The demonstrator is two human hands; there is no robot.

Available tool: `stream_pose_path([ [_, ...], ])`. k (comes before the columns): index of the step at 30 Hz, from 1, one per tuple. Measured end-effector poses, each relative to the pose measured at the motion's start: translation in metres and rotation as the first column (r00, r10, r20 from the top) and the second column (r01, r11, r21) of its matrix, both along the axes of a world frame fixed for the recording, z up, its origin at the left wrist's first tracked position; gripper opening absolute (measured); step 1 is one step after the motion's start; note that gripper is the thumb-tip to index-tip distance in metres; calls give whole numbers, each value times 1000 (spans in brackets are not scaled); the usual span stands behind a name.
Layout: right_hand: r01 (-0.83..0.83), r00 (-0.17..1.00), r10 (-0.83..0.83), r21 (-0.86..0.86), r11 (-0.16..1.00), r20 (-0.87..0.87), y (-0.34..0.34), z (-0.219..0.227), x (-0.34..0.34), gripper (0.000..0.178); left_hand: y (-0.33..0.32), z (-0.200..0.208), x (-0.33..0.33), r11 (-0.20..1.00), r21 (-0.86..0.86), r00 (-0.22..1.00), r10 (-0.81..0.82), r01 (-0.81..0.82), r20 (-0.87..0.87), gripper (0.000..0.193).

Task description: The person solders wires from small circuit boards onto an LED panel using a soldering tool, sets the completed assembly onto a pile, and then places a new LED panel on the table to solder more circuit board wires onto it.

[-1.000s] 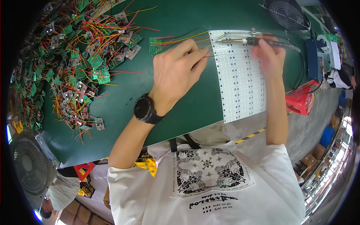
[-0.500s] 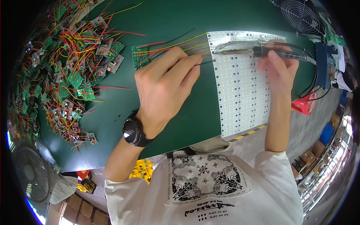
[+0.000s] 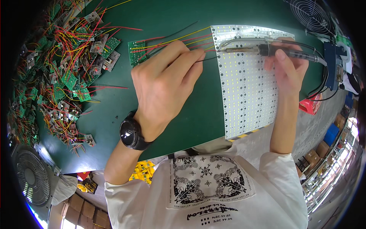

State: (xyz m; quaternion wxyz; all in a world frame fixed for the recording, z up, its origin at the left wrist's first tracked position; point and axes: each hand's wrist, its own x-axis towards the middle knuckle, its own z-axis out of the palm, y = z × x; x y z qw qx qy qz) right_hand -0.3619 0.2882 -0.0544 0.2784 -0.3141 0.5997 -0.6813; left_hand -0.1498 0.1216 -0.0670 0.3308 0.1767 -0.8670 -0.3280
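Note:
My left hand pinches a thin wire between thumb and forefinger. A short black wire end sticks out from those fingertips to the left edge of a white LED panel. Red and yellow wires run from a small green circuit board, just beyond my left hand, to that same edge. My right hand is closed round the black handle of a soldering iron, with a thin curved tube alongside. Its tip points left, at the panel's edge beside the wire ends; whether it touches is too small to tell.
A large tangled heap of wired circuit boards covers the left of the green table. A round fan guard and a dark blue box stand at far right. A fan stands lower left.
The view has shifted slightly, moving the board and heap a little left and up in it. Both hands keep their grips, and the iron's tip stays by the panel's left edge.

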Motion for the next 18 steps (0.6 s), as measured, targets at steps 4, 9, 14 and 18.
stream_pose_path([
  [4, -9, 997, 11, 34, 999, -74, 1, -1, 0, 28, 0, 0, 0, 1000, 5, 1000, 0, 0, 4, 16],
  [9, -28, 995, 33, 52, 998, -90, 0, 0, 0, 27, 0, 0, 1, 1000, 10, 1000, -4, 4, -9, 16],
  [14, -8, 999, 8, 12, 1000, -54, -2, 0, 1, 22, 0, -1, 2, 1000, 21, 1000, -11, 11, -12, 16],
  [18, -24, 997, 28, 51, 998, -74, 1, -1, 0, 28, -1, -1, 3, 1000, 25, 1000, -16, 16, 2, 16],
])
